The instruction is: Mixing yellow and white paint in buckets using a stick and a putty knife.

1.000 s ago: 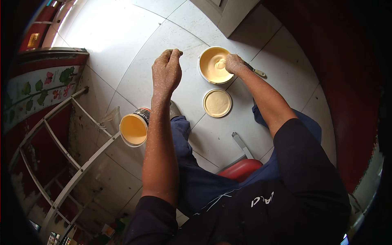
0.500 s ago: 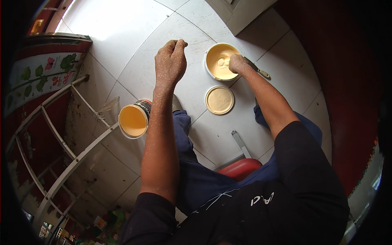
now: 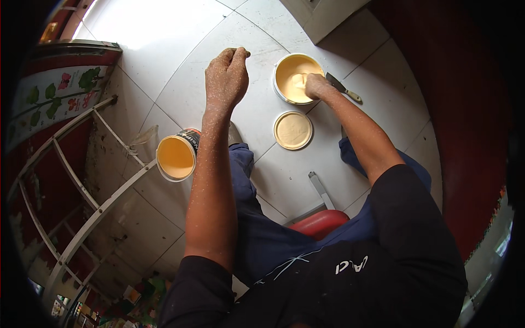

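A white tub (image 3: 289, 68) of creamy pale-yellow material stands on the tiles. My right hand (image 3: 318, 86) is curled down into it at its right side, what it grips hidden. A putty knife (image 3: 352, 95) with a cream handle lies just outside the tub, to the right. Nearer me is a round, cream-smeared lid (image 3: 293, 130). My left hand (image 3: 226, 76), speckled with flecks, hangs to the left of the tub with fingers curled round something I cannot make out. A second tub (image 3: 174, 156) with yellow inside sits beside my left forearm.
A white metal rack (image 3: 97, 210) runs along the left beside a printed panel (image 3: 65, 87). A pale door or cabinet edge (image 3: 322, 24) is at the top. A red wall (image 3: 465, 136) curves along the right. A red seat (image 3: 320, 224) shows between my legs.
My left hand has moved a little forward, away from me. My right hand stays in the tub, and the swirl in the creamy material looks different. The whole view has shifted slightly.
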`<state>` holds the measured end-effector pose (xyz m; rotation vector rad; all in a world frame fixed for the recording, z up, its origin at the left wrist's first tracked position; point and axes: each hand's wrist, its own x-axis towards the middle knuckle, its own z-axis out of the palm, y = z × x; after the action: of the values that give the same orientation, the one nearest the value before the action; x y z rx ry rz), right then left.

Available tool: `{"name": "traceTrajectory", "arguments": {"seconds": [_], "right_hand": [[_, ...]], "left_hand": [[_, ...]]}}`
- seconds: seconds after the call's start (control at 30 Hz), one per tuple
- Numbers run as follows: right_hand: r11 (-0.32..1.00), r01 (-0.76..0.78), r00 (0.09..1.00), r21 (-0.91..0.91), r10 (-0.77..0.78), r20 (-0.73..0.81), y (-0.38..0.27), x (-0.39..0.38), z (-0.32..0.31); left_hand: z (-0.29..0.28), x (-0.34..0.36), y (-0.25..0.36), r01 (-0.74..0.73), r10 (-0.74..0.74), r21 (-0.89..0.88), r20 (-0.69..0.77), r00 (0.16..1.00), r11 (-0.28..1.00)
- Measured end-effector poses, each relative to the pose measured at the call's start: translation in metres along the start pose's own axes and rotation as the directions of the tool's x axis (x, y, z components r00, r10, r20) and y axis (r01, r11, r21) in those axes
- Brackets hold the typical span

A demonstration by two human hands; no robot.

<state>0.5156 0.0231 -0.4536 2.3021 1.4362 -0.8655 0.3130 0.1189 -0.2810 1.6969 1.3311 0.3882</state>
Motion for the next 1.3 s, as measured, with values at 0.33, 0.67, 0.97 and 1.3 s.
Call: {"name": "traceTrajectory", "arguments": {"seconds": [0.33, 0.67, 0.97, 1.3], "right_hand": [[0.995, 0.083, 0.995, 0.061, -0.086, 0.044, 0.015, 0.022, -0.009], [0.958, -0.156, 0.988, 0.241, 0.154, 0.027, 0.035, 0.012, -0.001], [0.998, -0.058, 0.998, 0.038, 0.058, 0.001, 0.026, 0.012, 0.02], [0.992, -0.106, 0.994, -0.066, 0.108, 0.019, 0.041, -0.022, 0.013]], "left_hand": [[0.005, -0.001, 0.004, 0.003, -0.003, -0.004, 0.006, 1.0, 1.0], [0.008, 0.0, 0.004, 0.0, 0.0, -0.009, 0.004, 1.0, 1.0], [0.006, 0.004, 0.0, -0.021, 0.021, 0.0, -0.006, 1.0, 1.0], [0.005, 0.005, -0.004, -0.038, 0.039, 0.023, -0.015, 0.999, 0.999]]}}
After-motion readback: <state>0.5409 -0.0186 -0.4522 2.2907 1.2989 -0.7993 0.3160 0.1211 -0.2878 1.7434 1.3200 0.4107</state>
